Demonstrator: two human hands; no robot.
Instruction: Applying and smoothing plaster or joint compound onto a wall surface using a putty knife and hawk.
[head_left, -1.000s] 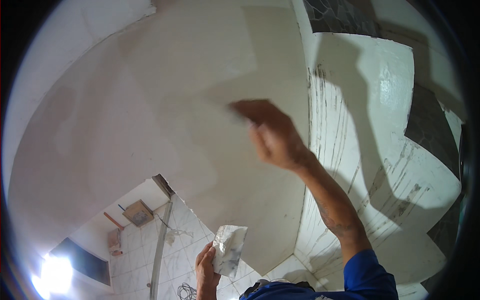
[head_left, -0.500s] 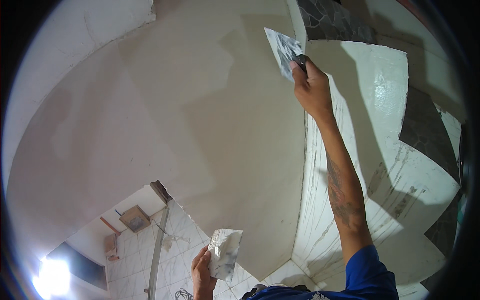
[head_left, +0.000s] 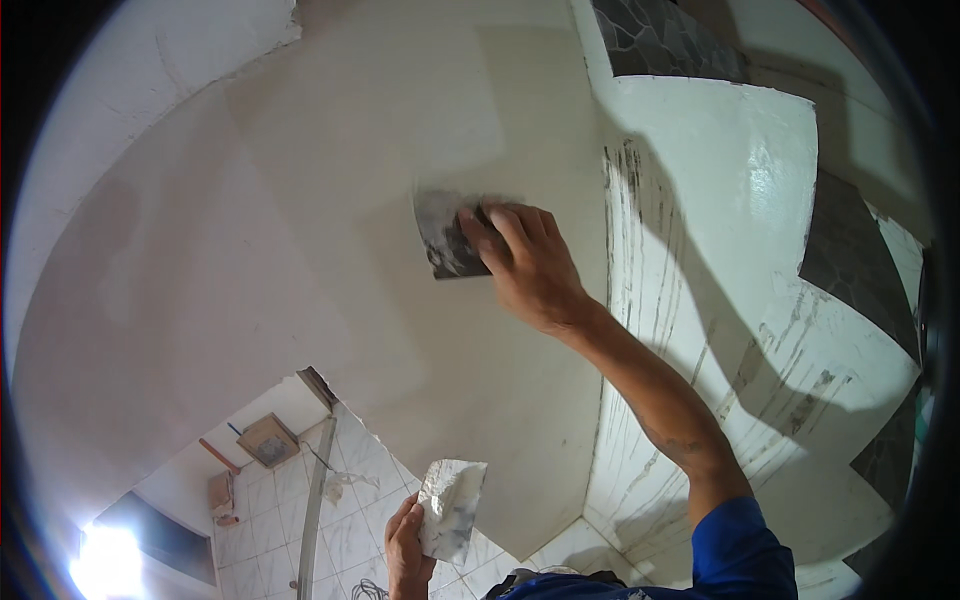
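Observation:
My right hand (head_left: 535, 260) is closed round the dark handle of a broad putty knife (head_left: 450, 235). Its metal blade, smeared with white, lies against the smooth pale wall (head_left: 330, 210) and is a little blurred. Lower down, my left hand (head_left: 405, 545) grips a second flat blade, a plastering plate (head_left: 455, 510) with a lump of white putty on it. That plate is held up in front of the wall's lower edge, apart from the wall.
To the right, white stair sides (head_left: 700, 300) with dark streaks rise in steps with grey stone-patterned treads (head_left: 860, 250). A bright lamp (head_left: 108, 565) glows at lower left. On the marble-like tiles (head_left: 260, 520) below are a long metal bar (head_left: 312, 510) and a wooden box (head_left: 268, 440).
My right hand has brought the putty knife down and left from beside the stair edge onto the middle of the wall, turning the blade. My left hand has stayed nearly still.

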